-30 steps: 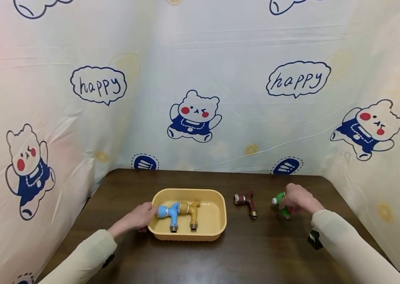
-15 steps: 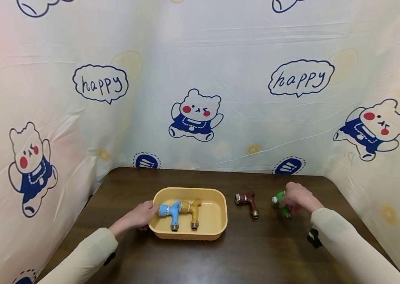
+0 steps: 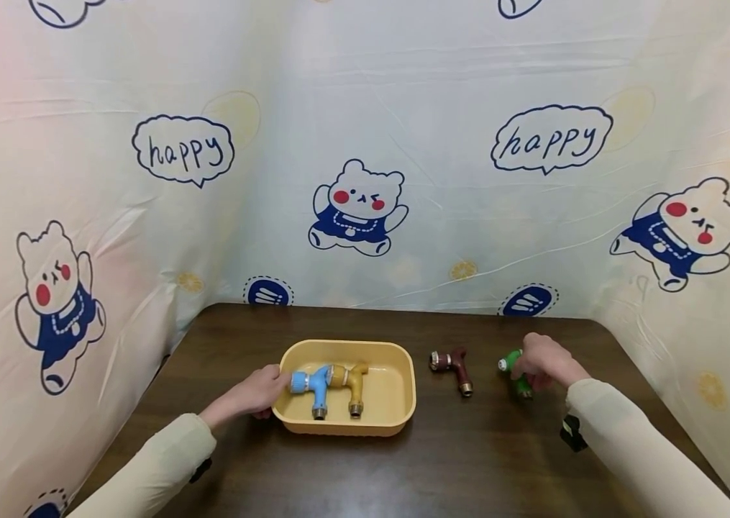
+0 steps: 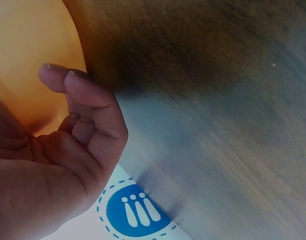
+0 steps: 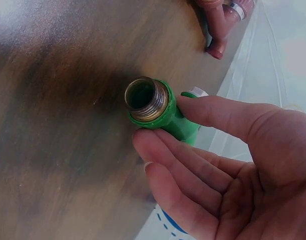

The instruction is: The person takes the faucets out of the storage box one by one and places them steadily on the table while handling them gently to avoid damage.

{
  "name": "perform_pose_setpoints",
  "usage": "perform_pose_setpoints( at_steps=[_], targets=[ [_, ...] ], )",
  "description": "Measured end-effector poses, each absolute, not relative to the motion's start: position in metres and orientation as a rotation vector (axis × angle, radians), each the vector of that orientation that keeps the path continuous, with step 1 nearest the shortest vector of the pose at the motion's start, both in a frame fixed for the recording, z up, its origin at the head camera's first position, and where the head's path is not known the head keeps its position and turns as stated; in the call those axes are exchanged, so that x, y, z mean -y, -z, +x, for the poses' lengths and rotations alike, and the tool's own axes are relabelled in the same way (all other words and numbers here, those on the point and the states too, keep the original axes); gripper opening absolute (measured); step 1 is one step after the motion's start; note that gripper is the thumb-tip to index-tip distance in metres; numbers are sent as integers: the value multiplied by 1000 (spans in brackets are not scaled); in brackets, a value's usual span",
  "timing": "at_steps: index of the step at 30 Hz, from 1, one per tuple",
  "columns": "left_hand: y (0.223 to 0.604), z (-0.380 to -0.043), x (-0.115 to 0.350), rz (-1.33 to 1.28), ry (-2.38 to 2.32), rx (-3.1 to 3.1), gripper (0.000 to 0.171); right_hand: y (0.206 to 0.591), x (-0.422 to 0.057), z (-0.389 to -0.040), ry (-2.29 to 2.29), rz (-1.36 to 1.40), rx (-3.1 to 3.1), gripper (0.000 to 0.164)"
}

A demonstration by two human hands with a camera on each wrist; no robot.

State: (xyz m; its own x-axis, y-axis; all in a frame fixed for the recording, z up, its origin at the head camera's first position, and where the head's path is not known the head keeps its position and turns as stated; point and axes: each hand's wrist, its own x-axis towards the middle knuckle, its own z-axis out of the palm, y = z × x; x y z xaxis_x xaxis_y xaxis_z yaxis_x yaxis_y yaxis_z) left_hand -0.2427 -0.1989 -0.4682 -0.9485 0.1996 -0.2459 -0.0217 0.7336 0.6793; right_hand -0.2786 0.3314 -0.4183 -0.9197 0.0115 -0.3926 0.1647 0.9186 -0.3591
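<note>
My left hand [image 3: 259, 391] holds the left rim of a yellow plastic basin [image 3: 397, 424]; in the left wrist view its fingers [image 4: 92, 92] curl against the basin wall [image 4: 37, 30]. Inside the basin lie a blue tap [image 3: 318, 392] and a yellow tap [image 3: 356, 392], side by side and touching. On the right, my right hand [image 3: 544, 360] pinches a green tap [image 3: 523, 387] between thumb and fingers. The right wrist view shows that tap's threaded brass end [image 5: 147, 100]. Between basin and right hand lies a dark red tap [image 3: 458, 370].
All of this is on a dark brown wooden table [image 3: 365, 475]. A pale printed curtain [image 3: 365, 108] hangs behind the table and along both sides. Some of the dark red tap [image 5: 223, 25] shows at the top of the right wrist view.
The head view has shifted slightly. Both hands stay nearly where they were, the left at the basin rim and the right at the green tap.
</note>
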Motion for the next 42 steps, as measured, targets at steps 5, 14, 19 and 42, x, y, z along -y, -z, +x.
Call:
perform_pose_setpoints(
  at_steps=[5, 14, 19, 42],
  targets=[
    [468, -242, 199, 134, -1040, -2632, 29, 419, -331, -279, 564, 116, -2695, 20],
    [468, -242, 198, 146, -1062, -2632, 29, 417, -331, -279, 557, 111, -2713, 20],
    [467, -242, 198, 142, -1069, -2627, 30, 417, -333, -281, 563, 117, -2707, 21],
    [476, -248, 202, 156, -1057, -2625, 31, 425, -339, -286, 549, 124, -2698, 22]
  ],
)
